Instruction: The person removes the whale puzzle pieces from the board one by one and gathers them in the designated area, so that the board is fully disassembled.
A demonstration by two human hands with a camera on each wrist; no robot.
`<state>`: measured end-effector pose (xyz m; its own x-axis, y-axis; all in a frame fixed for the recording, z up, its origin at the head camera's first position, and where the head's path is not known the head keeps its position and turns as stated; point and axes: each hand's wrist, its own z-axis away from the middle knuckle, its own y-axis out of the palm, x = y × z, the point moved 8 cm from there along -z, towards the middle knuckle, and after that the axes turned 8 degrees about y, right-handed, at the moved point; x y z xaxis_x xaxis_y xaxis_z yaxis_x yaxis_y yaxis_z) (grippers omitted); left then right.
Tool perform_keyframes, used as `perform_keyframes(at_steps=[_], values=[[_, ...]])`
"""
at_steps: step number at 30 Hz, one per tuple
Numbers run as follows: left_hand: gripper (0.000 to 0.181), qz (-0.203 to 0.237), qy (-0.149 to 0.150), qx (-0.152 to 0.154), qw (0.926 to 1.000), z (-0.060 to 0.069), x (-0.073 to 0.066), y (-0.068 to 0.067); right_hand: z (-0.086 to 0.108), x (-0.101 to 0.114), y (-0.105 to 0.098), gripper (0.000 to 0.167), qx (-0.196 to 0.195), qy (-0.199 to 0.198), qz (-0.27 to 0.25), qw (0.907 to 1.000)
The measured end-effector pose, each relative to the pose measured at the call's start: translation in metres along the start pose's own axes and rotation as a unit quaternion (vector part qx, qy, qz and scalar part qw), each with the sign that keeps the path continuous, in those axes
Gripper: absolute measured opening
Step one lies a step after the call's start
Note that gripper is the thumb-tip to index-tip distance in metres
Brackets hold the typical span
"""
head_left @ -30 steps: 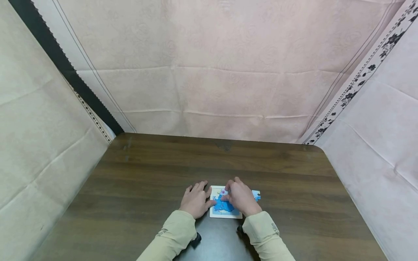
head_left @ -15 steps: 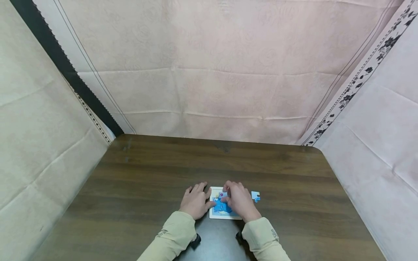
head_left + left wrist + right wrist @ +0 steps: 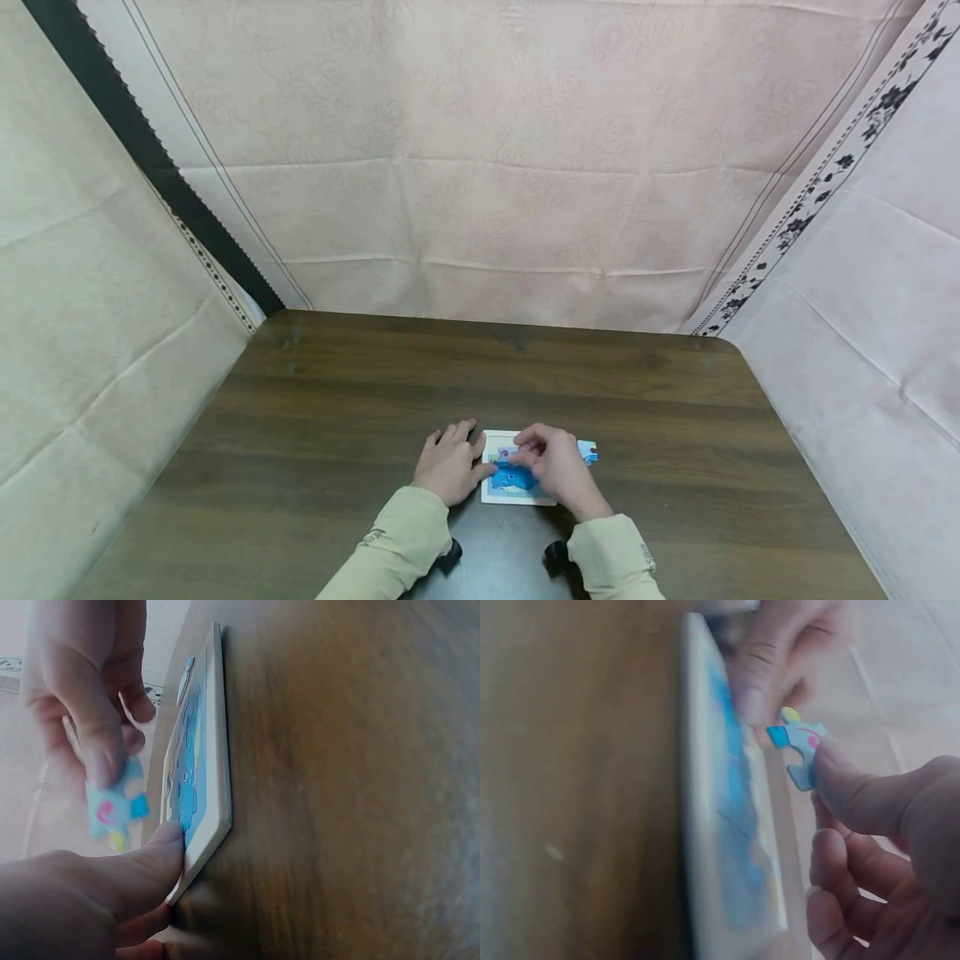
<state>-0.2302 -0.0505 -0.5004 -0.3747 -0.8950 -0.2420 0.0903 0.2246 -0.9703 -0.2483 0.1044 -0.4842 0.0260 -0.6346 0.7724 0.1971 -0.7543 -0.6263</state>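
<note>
A white-framed jigsaw puzzle board (image 3: 517,502) with a blue picture lies flat on the table between the hands. My left hand (image 3: 448,462) rests at its left side, fingers spread on the table, the thumb (image 3: 154,859) touching the frame's edge. Above the board my right hand (image 3: 558,465) pinches a pale blue puzzle piece (image 3: 804,742) with a pink mark and a yellow tab between thumb and fingers. In the left wrist view the held puzzle piece (image 3: 112,806) hangs apart from the board. The right hand hides part of the picture in the head view.
Another blue and white puzzle piece (image 3: 588,451) lies at the board's upper right, partly behind the right hand. The dark wooden table (image 3: 337,392) stretches out all round. Pale cloth (image 3: 510,208) hangs behind the table and at both sides.
My right hand has lifted off the picture and tilted back, its wrist shifting a little right and nearer. The left hand has stayed in place on the board's left side.
</note>
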Motion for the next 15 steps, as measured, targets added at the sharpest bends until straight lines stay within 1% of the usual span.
perform_keyframes(at_steps=[3, 7, 11, 15], values=[[0.059, -0.002, 0.0, -0.001, 1.0, 0.0, 0.0, 0.0, 0.002, -0.009, -0.017, 0.009, -0.022, 0.027, -0.007, 0.9994], [0.058, 0.001, 0.001, -0.007, 1.0, 0.001, 0.0, -0.001, 0.005, -0.023, -0.048, 0.008, -0.054, 0.058, -0.012, 0.9968], [0.057, 0.006, 0.004, -0.013, 0.9999, 0.002, 0.0, -0.001, 0.01, -0.041, -0.081, 0.01, -0.088, 0.071, -0.013, 0.9935], [0.057, 0.009, 0.004, -0.012, 0.9999, 0.002, 0.0, -0.001, 0.015, -0.062, -0.112, 0.015, -0.122, 0.079, 0.0, 0.9893]])
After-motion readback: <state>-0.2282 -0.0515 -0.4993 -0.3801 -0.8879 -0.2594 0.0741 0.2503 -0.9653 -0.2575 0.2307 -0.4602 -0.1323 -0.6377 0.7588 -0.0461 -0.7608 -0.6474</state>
